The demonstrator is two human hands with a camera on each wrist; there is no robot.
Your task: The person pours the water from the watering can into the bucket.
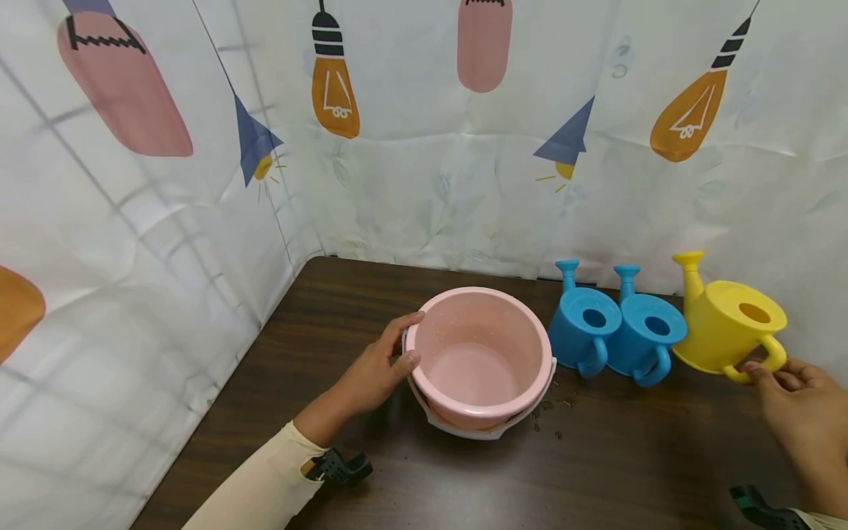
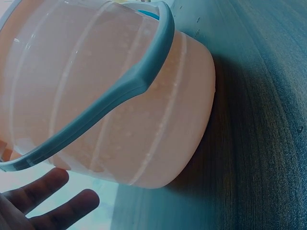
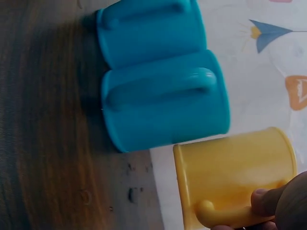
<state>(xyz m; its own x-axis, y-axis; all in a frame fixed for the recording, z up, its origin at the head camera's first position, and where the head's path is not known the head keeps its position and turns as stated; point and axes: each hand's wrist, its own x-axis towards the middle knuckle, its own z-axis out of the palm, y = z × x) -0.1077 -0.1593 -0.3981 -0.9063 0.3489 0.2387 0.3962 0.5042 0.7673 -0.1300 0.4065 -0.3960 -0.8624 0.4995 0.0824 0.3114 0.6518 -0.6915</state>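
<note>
A pink bucket (image 1: 473, 408) stands upright on the table, its pale handle (image 1: 493, 433) lowered round the near side. My left hand (image 1: 372, 375) rests on the left of its rim, thumb and index finger spread apart. Two other fingers (image 2: 67, 211) extend beside the bucket wall in the left wrist view. My right hand (image 1: 798, 416) grips the handle of a yellow watering can (image 1: 718, 331). In the right wrist view, that can's base appears raised above the table. Two blue watering cans (image 1: 583, 331) (image 3: 168, 105) stand side by side between the bucket and the yellow can.
The dark wooden table (image 1: 530, 486) meets a white patterned cloth (image 1: 430, 191) at the back and left. Water drops (image 1: 558, 435) lie on the wood right of the bucket. Both blue cans stand near the back edge.
</note>
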